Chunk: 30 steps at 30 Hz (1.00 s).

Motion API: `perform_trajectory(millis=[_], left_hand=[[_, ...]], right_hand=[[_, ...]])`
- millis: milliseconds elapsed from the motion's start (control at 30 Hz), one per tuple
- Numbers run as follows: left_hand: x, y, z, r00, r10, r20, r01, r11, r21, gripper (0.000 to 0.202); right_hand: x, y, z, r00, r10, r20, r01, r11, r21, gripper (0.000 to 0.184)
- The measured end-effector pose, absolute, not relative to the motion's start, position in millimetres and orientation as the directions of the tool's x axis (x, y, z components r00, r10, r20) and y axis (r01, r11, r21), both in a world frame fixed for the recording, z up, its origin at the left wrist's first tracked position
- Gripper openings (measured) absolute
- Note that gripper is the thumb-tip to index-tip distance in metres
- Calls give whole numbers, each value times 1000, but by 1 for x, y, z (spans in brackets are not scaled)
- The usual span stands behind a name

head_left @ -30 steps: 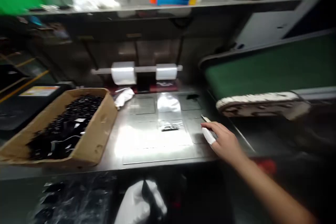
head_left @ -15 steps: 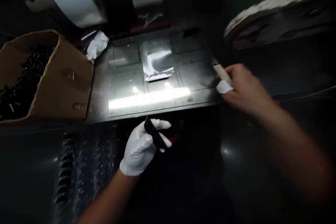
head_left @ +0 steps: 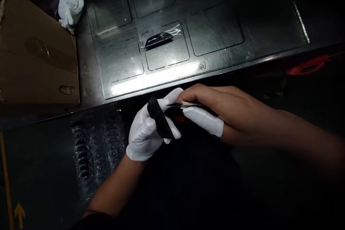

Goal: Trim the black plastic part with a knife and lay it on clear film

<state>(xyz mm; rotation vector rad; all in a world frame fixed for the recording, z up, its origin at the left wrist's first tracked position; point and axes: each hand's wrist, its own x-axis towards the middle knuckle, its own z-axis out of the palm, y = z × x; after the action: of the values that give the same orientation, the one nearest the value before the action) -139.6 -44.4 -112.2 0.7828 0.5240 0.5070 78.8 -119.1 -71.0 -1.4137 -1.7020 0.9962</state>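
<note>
My left hand [head_left: 144, 133], in a white glove, is closed around a narrow black plastic part [head_left: 160, 118], held tilted just below the table's front edge. My right hand [head_left: 218, 107] is bare except for a white cloth cover on the thumb [head_left: 203, 120]. It pinches a small knife [head_left: 185, 104] with a pale handle, its thin tip pointing left at the gloved fingers beside the black part. Whether the tip touches the part I cannot tell. Another black part [head_left: 159, 40] lies on the glass-topped work surface [head_left: 215, 32], with shiny clear film around it.
A cardboard box [head_left: 40, 54] stands on the left of the table, with a crumpled white cloth [head_left: 71, 3] behind it. Below left is a clear plastic tray [head_left: 99, 147] with several black parts along one side. A red object [head_left: 308, 66] sits at the right.
My right hand has come in from the right with the knife, up to my left hand. The view has shifted closer to the table. My left hand still holds the black part.
</note>
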Motion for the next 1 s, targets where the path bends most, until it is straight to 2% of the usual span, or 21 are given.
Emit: perform_trajectory(millis=[67, 167, 233, 333, 467, 600, 767, 1000], left_hand=[[-141, -43, -110, 773, 584, -247, -221, 613, 759, 51], [-145, -42, -107, 748, 583, -317, -160, 621, 767, 60], [-148, -42, -106, 749, 557, -357, -118, 643, 757, 64], [-150, -43, -105, 780, 529, -335, -132, 662, 738, 58], [-150, -43, -102, 805, 528, -270, -187, 658, 729, 48], [-148, -42, -101, 826, 510, -240, -203, 666, 717, 42], [-145, -39, -106, 861, 496, -117, -260, 625, 736, 42], [-146, -37, -101, 868, 475, -147, -227, 642, 733, 39]], right_hand=[[77, -119, -68, -226, 974, -5, 449, 100, -888, 27], [72, -119, -66, -257, 966, -35, 489, 99, -867, 24], [69, -118, -66, -244, 968, -52, 512, 83, -855, 32], [66, -115, -67, -236, 969, -69, 496, 59, -866, 44], [64, -115, -69, -204, 978, -50, 493, 58, -868, 51], [61, -116, -67, -219, 974, -56, 592, 87, -801, 53], [59, -115, -56, -234, 941, -245, 760, 20, -649, 57], [57, -116, -53, -225, 932, -283, 839, 38, -543, 55]])
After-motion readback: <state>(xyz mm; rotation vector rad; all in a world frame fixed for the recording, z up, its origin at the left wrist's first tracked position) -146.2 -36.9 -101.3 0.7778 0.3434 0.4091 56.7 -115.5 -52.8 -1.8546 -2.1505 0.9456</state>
